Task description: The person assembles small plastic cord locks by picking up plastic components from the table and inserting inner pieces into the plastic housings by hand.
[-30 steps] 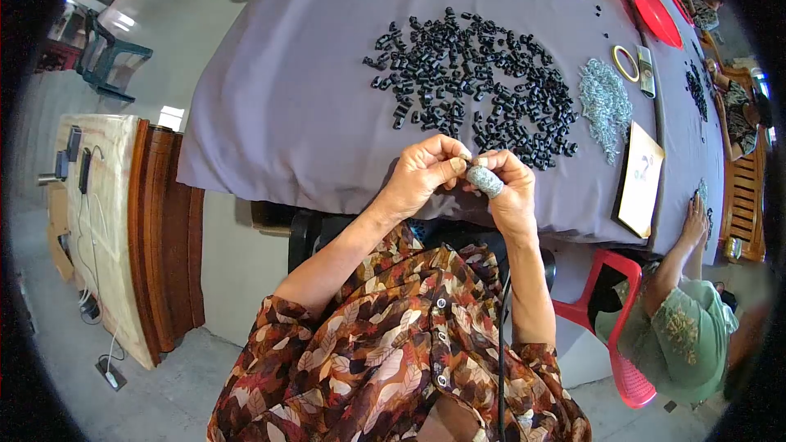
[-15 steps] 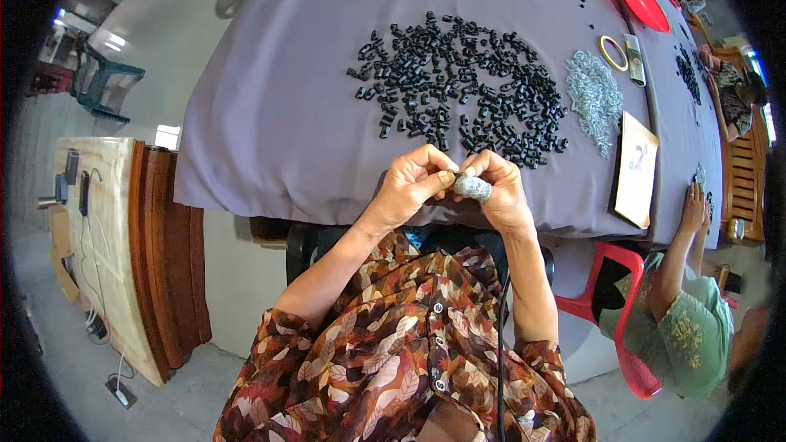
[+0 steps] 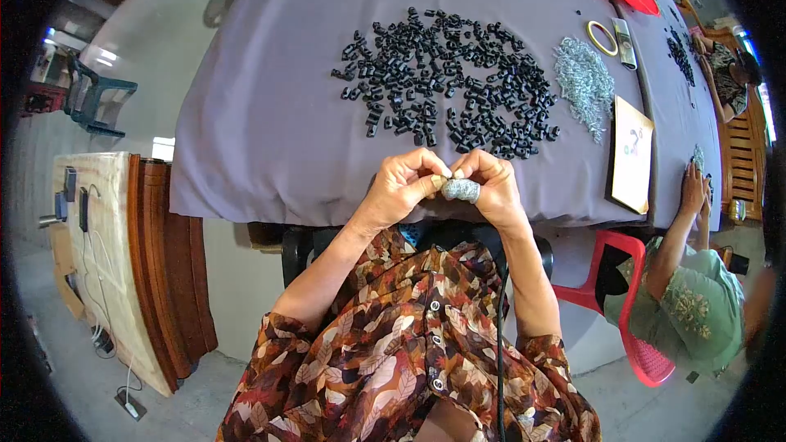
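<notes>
Many black pieces (image 3: 430, 78) are left loose at upper centre; at mid-frame, one tiny dark piece (image 3: 444, 179), seemingly unfinished, is pinched by the left hand (image 3: 401, 188) and right hand (image 3: 495, 190).

green chair (image 3: 113, 84); grey floor (image 3: 82, 385)

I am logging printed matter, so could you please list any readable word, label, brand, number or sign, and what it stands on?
Nothing can be read.
Pale book or board: small marks, too blurred to read.
Narrow item beside the yellow ring: any print is too small to read.
</notes>
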The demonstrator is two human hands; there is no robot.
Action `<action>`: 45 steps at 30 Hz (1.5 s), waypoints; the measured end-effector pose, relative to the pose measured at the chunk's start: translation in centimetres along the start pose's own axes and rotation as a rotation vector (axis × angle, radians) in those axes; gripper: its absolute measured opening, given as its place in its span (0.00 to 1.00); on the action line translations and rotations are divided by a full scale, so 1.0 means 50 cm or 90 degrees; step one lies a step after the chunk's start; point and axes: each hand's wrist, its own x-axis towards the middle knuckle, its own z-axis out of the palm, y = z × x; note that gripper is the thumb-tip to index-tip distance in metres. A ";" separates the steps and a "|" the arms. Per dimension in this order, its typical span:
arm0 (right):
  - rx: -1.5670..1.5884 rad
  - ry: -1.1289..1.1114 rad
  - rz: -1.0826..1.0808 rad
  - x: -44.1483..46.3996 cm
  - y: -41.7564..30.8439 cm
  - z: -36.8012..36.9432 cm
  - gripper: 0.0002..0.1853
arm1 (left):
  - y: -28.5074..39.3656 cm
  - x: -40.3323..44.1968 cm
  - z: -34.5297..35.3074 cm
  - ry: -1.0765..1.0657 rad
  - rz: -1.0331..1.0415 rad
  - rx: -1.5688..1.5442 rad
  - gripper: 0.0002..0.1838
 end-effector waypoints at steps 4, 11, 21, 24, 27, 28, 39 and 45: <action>-0.025 -0.005 -0.063 0.001 -0.001 0.012 0.10 | -0.007 -0.002 -0.011 -0.022 -0.042 -0.078 0.01; 0.032 0.004 -0.014 0.005 -0.003 0.020 0.14 | -0.005 0.005 -0.005 0.012 -0.038 -0.118 0.07; -0.166 0.028 -0.090 0.005 -0.001 0.024 0.12 | -0.007 0.015 -0.010 0.008 -0.065 -0.169 0.10; -0.111 0.061 -0.076 0.000 -0.017 0.037 0.10 | -0.003 0.017 -0.010 0.000 -0.082 -0.205 0.08; -0.123 0.074 -0.072 -0.002 -0.020 0.037 0.09 | -0.002 0.015 -0.008 0.010 -0.096 -0.204 0.07; -0.139 0.076 -0.070 -0.002 -0.020 0.036 0.09 | -0.003 0.014 -0.007 0.015 -0.099 -0.199 0.07; -0.316 0.018 -0.181 0.008 -0.022 0.026 0.10 | 0.006 0.018 -0.014 -0.009 -0.130 -0.234 0.12; -0.325 0.008 -0.183 0.006 -0.027 0.029 0.13 | 0.007 0.020 -0.008 0.015 -0.120 -0.240 0.10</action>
